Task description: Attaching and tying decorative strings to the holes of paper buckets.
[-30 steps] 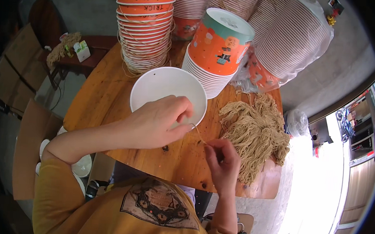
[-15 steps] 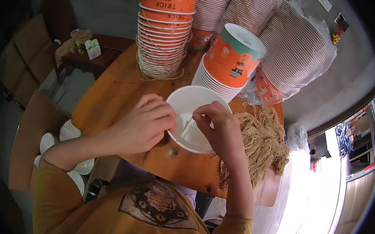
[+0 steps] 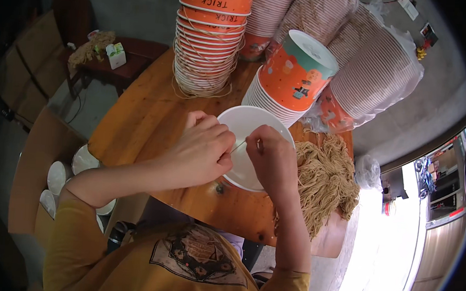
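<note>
Just over the white bucket (image 3: pixel 245 117), the right hand (image 3: pixel 271 161) pinches a string (image 3: pixel 239 146) in a closed grip; the left hand (image 3: pixel 203 151) is curled nearby, its hold unclear.

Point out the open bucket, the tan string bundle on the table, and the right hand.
Open bucket (image 3: pixel 250 119): head view, far inner wall.
Tan string bundle (image 3: pixel 325 182): head view, middle strands.
Right hand (image 3: pixel 273 157): head view, its back.

Wd tbl (image 3: pixel 133 123) w/ bkt stacks (image 3: pixel 209 53), tan string (image 3: pixel 324 186)
</note>
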`<state>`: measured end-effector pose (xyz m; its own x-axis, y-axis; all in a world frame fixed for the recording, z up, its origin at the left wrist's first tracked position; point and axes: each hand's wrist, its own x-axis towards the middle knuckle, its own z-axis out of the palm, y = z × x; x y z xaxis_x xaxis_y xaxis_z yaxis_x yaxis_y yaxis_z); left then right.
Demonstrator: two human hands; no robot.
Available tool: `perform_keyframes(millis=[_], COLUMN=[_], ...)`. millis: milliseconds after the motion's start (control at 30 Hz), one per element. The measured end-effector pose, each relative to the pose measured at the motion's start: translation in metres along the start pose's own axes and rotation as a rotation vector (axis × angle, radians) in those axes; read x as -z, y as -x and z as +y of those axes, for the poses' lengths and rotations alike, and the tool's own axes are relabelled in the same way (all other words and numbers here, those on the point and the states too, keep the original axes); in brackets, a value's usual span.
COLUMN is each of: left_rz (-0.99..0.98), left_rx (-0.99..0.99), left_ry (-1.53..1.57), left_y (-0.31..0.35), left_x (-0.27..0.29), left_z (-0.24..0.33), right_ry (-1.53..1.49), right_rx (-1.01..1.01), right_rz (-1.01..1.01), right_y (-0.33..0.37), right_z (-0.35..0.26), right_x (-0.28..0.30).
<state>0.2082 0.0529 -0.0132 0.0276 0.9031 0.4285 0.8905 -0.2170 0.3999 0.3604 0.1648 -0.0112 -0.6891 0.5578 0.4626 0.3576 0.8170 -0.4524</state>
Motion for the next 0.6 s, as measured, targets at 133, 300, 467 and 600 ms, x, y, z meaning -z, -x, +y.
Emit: perform_keyframes(millis=[133, 300, 467, 600], left_rz=[0.053, 0.058, -0.104, -0.186], left_rx=[-0.074, -0.18, -0.39, -0.501], left_ry=[0.013, 0.114, 0.041, -0.011], left_y=[0.002, 0.005, 0.005, 0.003], left_x=[0.005, 0.016, 0.016, 0.021], left_z=[-0.005, -0.005, -0.01, -0.015], right_ry=[0.273, 0.263, 0.25, 0.293], right_rx=[-0.058, 0.009, -0.003, -0.006], right_rz=[0.059, -0.004, -0.027, -0.038], right_y=[-0.002, -0.003, -0.004, -0.004], right_z=[-0.002, 0.0, 0.0, 0.0], right_x=[-0.009, -0.013, -0.014, -0.018])
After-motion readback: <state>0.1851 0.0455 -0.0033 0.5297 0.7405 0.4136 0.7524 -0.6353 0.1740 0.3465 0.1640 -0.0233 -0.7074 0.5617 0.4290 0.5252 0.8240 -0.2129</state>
